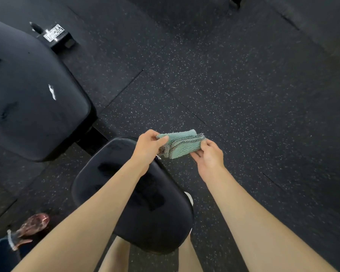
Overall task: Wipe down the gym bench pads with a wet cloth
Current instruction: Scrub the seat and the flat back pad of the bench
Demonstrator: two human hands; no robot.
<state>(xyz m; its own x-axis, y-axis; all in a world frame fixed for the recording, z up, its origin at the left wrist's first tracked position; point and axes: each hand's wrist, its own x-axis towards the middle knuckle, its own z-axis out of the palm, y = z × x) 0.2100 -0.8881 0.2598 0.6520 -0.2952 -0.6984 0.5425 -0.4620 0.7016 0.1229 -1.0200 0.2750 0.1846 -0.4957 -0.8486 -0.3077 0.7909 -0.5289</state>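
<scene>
You hold the cloth [180,144] in the air between both hands, out over the floor [243,95] just past the far right edge of the seat pad [161,222]. Your left hand [148,148] pinches one end with thumb on top. Your right hand [209,156] grips the other end from below, fingers curled under it. The hands are apart, with the folded cloth stretched between them and touching neither pad.

This looks like the folding or refolding step, getting a fresh face ready, not wiping itself. The seat pad shows darker patches that may be damp streaks, though the dim light makes that hard to tell. The back pad [31,91] lies to your left, well apart from the cloth.

For the next move, settle the cloth flat into one hand, then bring it down onto a pad and press it evenly. Someone's shoe [32,228] is at your lower left, so watch your footing as you shift.
</scene>
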